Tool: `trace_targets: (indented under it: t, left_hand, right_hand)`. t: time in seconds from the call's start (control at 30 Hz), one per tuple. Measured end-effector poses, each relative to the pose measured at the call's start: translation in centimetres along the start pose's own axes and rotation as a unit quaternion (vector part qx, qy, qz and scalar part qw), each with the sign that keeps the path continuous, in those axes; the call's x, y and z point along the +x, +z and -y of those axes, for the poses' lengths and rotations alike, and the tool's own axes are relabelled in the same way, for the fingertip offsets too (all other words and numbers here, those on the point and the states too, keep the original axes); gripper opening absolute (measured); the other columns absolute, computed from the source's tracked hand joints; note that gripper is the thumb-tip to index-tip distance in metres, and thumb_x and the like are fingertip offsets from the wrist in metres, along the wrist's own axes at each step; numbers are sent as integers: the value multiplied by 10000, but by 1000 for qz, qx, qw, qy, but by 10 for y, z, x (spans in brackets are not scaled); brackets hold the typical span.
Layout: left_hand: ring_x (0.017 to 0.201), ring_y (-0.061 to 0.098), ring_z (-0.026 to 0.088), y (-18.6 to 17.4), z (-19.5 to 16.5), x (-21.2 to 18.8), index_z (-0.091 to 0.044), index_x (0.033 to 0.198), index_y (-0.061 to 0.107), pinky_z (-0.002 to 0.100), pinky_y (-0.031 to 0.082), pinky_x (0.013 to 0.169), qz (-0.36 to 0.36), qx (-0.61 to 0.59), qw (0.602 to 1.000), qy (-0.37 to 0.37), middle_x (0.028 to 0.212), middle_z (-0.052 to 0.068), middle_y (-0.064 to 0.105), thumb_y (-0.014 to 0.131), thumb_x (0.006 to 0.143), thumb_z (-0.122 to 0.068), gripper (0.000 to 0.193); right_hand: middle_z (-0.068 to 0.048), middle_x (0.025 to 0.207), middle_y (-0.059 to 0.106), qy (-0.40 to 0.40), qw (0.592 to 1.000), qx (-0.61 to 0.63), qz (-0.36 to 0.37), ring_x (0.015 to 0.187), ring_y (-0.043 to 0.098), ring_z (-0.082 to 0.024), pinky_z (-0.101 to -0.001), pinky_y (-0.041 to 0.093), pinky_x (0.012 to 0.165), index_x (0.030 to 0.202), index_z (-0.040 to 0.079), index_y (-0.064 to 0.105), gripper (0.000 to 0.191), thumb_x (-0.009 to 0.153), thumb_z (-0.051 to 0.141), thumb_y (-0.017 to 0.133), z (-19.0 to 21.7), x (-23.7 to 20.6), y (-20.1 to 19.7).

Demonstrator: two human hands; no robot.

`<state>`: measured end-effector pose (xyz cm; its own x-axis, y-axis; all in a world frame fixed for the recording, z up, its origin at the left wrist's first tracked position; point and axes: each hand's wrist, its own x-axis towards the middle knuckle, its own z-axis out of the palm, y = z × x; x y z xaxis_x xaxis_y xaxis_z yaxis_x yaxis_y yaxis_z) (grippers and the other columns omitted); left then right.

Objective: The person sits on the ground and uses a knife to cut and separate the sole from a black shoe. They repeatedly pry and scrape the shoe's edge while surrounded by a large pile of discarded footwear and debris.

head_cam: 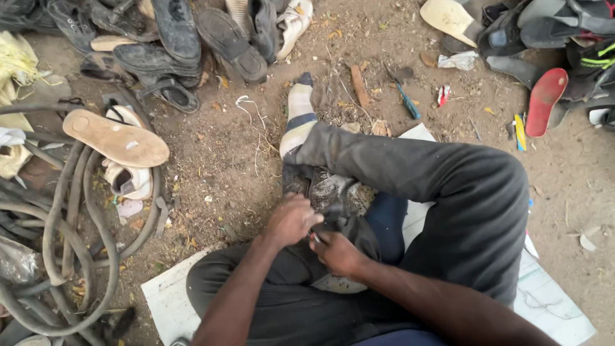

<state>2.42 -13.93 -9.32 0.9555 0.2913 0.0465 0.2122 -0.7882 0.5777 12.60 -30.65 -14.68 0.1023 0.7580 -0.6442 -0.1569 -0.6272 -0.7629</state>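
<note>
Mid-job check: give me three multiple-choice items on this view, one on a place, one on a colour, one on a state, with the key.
1. Where does the tan sole lie?
A. on the white sheet
B. on the dirt to the person's left, beside the coiled hoses
C. on the person's knee

2. What colour is the sole at the far right?
A. red
B. white
C. black

3. How are the hands placed?
A. both idle on the ground
B. one raised in the air
C. left hand and right hand close together on the dark shoe in the lap

Key: 1 B, it rests by the hoses; 2 A, its face is plainly red; 3 C, both hands meet at the shoe.
</note>
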Motion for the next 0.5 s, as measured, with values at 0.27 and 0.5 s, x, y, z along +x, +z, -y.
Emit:
trace_targets:
  t: [0.27,0.5]
  left_hand:
    - [640,566,341,59,-14,35,10,656,582,459,437,635,-217,-218,949,-68,677,161,547,718,917,-283,415]
    - [613,463,138,63,-16,37,16,681,568,354,376,578,-226,-360,892,-156,626,33,461,702,920,-261,390]
  right_hand:
    - [-60,682,531,-84,983,12,-166,516,494,-167,-357,378,469,979,63,640,159,1038,209,619,-1,-25,9]
    - [-134,734,576,-261,920,-225,-184,616,566,-305,-441,450,545,939,37,634,202,1027,201,556,-53,12,2]
